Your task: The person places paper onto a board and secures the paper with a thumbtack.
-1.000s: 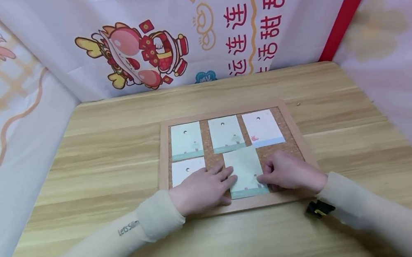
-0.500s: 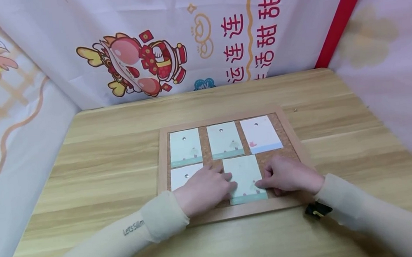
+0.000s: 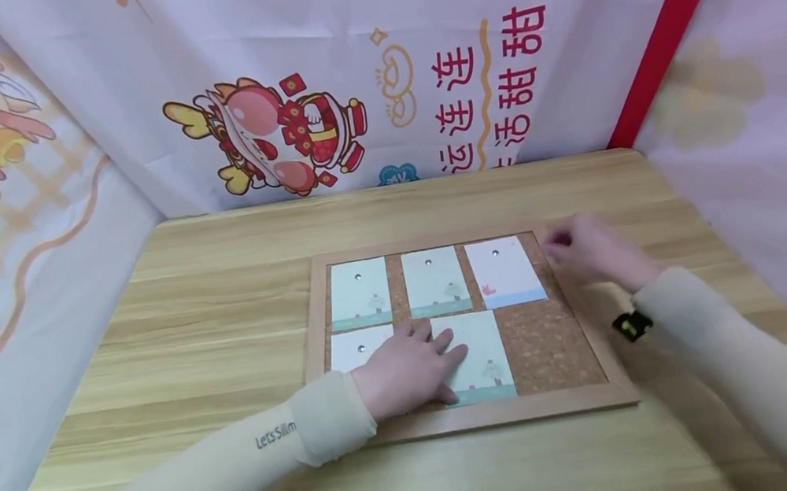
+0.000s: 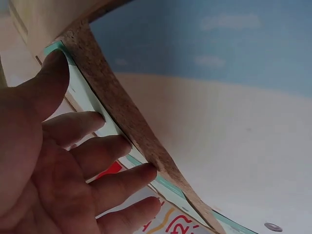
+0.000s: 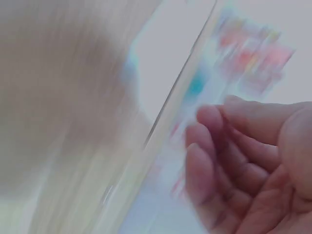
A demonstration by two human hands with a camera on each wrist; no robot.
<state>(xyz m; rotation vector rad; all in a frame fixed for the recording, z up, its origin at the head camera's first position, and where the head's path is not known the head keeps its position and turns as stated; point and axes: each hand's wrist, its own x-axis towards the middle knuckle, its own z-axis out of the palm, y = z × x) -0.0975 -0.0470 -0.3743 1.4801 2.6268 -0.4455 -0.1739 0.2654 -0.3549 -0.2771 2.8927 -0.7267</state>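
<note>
A wood-framed cork board [image 3: 552, 345] lies on the table with several cards on it. My left hand [image 3: 409, 370] rests spread over the left part of a pale green card [image 3: 482, 348] in the lower row; no pin shows on its visible part. In the left wrist view, the left fingers [image 4: 122, 187] lie straight along that card's edge, beside a white card [image 4: 214, 141] with a blue band. My right hand [image 3: 589, 250] is over the board's upper right corner, fingers loosely bent. The right wrist view shows thumb and fingers [image 5: 200, 170] close together, with nothing visible between them.
Two green cards [image 3: 359, 300] [image 3: 436, 289] and a white card [image 3: 506, 278] fill the upper row, each with a silver pin. A pinned white card [image 3: 346, 345] lies lower left, partly under my hand. Printed cloth [image 3: 314, 16] hangs behind the table [image 3: 227, 293].
My right hand has left the green card's lower right and moved up to the board's upper right corner. The green card was slid slightly down earlier; my left hand stays on it, fingers more spread.
</note>
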